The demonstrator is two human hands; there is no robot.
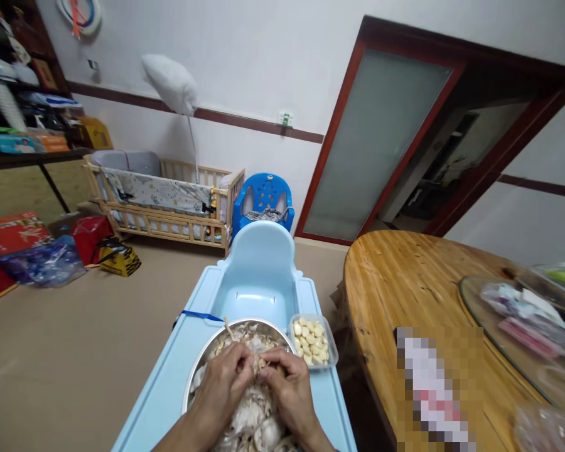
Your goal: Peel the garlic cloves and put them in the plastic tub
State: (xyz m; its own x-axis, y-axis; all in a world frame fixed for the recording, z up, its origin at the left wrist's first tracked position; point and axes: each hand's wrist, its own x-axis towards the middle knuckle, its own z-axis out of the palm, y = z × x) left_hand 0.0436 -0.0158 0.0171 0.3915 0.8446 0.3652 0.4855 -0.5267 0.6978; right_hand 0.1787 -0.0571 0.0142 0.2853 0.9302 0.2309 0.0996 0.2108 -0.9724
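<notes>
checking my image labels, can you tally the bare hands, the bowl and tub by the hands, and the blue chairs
Hands: 2 (left hand, right hand)
Metal bowl: 1
Clear plastic tub: 1
Blue chairs: 2 (light-blue chair, deep-blue chair)
Total: 6

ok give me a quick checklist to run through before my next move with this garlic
1. Both hands on the garlic piece: ok, left hand and right hand meet at the garlic piece.
2. Hands over the bowl: ok.
3. Garlic piece fully peeled: cannot tell, the fingers hide much of it.
4. Container open and within reach: ok, it stands by the bowl with pale cloves in it.
5. Container well in from the edge: not ok, it sits right at the edge of the blue tray.
6. Bowl's base flat: cannot tell, hidden.
</notes>
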